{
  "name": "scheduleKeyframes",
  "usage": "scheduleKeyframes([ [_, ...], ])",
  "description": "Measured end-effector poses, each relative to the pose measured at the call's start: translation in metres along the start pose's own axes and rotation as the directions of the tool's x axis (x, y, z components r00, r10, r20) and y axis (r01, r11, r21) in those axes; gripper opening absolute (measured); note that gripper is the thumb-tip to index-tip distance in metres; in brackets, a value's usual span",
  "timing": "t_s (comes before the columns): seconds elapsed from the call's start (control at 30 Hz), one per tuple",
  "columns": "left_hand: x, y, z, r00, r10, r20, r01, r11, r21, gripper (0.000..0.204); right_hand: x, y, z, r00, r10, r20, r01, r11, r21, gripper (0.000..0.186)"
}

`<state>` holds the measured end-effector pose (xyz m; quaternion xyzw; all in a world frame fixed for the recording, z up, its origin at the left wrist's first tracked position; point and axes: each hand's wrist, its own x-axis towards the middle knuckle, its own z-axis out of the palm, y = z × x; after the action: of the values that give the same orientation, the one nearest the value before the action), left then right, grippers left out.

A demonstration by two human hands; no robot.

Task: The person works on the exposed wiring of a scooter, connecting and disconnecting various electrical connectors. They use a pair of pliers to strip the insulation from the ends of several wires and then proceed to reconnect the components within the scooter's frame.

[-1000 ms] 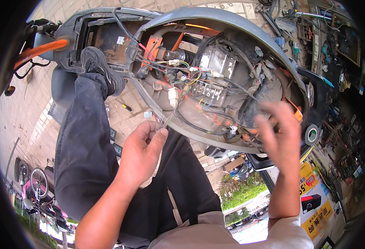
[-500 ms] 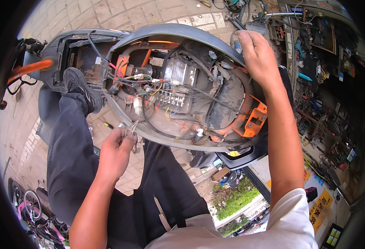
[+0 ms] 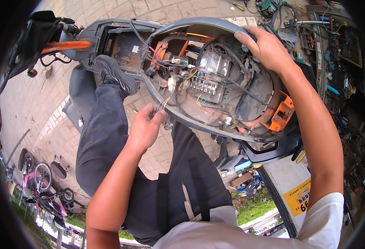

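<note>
1. The thin wire bundle [image 3: 164, 104] hangs out of the lower rim of the opened scooter body [image 3: 215, 79], just above the person's lap. The left hand [image 3: 146, 126] pinches its loose ends between thumb and fingertips.
2. The right hand [image 3: 267, 47] rests on the upper edge of the grey shell [image 3: 190, 25], fingers curled over the rim and pressed close together, steadying it.
3. Risk: a hard tug on the bundle could pull a strand out of the white connector [image 3: 172, 84] or tear it where it bends over the rim.
4. Risk: bare ends could touch the finned silver controller [image 3: 209, 68] or the orange frame bracket [image 3: 280, 116] and short, if the pack is live; I cannot tell whether it is.
5. Risk: if the right hand slips, the shell could swing down onto the left fingers.
6. The person's black shoe [image 3: 112, 74] is braced against the scooter's footwell.
7. The ground is pale paving brick [image 3: 37, 112]. A cluttered tool bench [image 3: 335, 54] stands at the right, and small bikes [image 3: 41, 182] are parked far left.
</note>
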<state>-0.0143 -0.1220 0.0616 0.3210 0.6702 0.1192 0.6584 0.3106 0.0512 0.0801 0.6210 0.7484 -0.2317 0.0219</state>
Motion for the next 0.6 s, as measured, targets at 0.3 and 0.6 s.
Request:
scheduleKeyframes([
  [0.3, 0.002, -0.003, 0.004, 1.0, 0.002, -0.006, -0.003, 0.998, -0.062, 0.016, 0.002, 0.003, 0.002, 0.999, -0.007, 0.052, 0.006, 1.0, 0.025, 0.078],
  [0.6, 0.004, -0.02, 0.003, 0.998, 0.052, 0.044, -0.04, 0.971, -0.235, 0.019, 0.002, 0.003, 0.0, 0.997, 0.015, 0.073, -0.02, 0.997, 0.068, 0.078],
])
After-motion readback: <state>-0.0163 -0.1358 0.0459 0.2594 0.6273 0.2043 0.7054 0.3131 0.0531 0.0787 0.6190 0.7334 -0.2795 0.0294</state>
